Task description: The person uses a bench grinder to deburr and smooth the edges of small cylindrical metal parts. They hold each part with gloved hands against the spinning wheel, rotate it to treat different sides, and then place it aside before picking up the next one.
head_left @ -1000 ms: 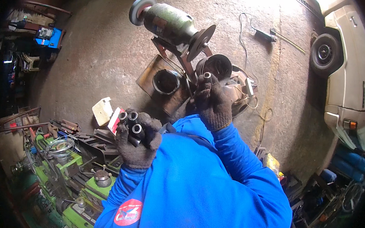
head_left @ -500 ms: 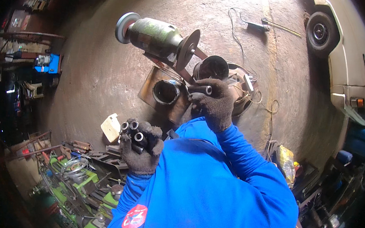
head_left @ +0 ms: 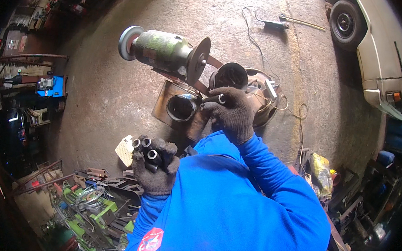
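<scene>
My left hand (head_left: 156,171), in a dark knitted work glove, is closed around several short metal tubes (head_left: 153,155), their bright ring-shaped ends facing up. In my right hand (head_left: 235,115), gloved alike, one more short dark tube (head_left: 216,99) is pinched, its end ring showing by the thumb and forefinger. That hand is just on the near side of a bench grinder (head_left: 163,48) with a green motor body, a pale wheel (head_left: 128,42) at its left and a dark disc (head_left: 199,61) at its right. The tube appears apart from the disc.
Below the grinder stands a rusty metal box with a round opening (head_left: 164,121). A dark round can (head_left: 232,76) and a wheel rim (head_left: 269,114) sit right of it. A cable and power tool (head_left: 277,25) lie on the floor. A vehicle (head_left: 385,59) is at right; metal scraps (head_left: 108,179) lie lower left.
The view has shifted slightly, so the grinder appears lower and farther left. The right hand's tube has turned somewhat and its end shows less fully. My left hand keeps its hold.
</scene>
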`<action>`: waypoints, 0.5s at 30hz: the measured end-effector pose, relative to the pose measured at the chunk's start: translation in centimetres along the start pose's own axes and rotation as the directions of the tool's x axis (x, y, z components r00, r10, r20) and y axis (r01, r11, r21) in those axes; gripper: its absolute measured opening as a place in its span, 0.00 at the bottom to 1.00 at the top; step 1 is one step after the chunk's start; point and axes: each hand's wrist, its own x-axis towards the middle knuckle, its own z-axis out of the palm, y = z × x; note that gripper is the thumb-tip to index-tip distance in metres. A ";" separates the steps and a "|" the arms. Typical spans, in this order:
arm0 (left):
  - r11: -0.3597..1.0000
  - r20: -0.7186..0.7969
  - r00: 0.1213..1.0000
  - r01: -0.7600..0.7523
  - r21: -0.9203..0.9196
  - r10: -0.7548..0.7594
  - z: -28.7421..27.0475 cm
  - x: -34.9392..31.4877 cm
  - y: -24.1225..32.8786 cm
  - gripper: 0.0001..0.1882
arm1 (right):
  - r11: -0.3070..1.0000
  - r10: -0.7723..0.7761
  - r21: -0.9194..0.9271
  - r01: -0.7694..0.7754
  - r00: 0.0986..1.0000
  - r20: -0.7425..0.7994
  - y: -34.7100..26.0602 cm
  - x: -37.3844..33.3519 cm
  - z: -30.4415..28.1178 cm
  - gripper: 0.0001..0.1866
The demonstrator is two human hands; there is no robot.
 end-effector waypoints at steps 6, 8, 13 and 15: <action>0.999 -0.103 0.994 -0.046 -0.010 0.045 0.8 0.0 -0.1 0.25 | 0.868 0.258 0.377 -0.323 0.942 0.214 0.7 1.4 0.5 0.19; 0.997 -0.110 0.992 -0.063 0.045 0.067 0.8 -0.1 0.2 0.25 | 0.830 0.293 0.408 -0.381 0.919 0.262 1.0 1.2 0.7 0.22; 0.997 -0.144 0.988 -0.066 -0.048 0.058 0.1 -0.9 0.4 0.26 | 0.965 -0.248 -0.015 0.262 0.928 0.279 2.3 0.5 0.9 0.12; 0.996 -0.149 0.987 -0.072 -0.051 0.063 0.0 -1.1 0.4 0.26 | 0.968 -0.248 0.109 0.225 0.927 0.281 3.5 0.0 1.5 0.11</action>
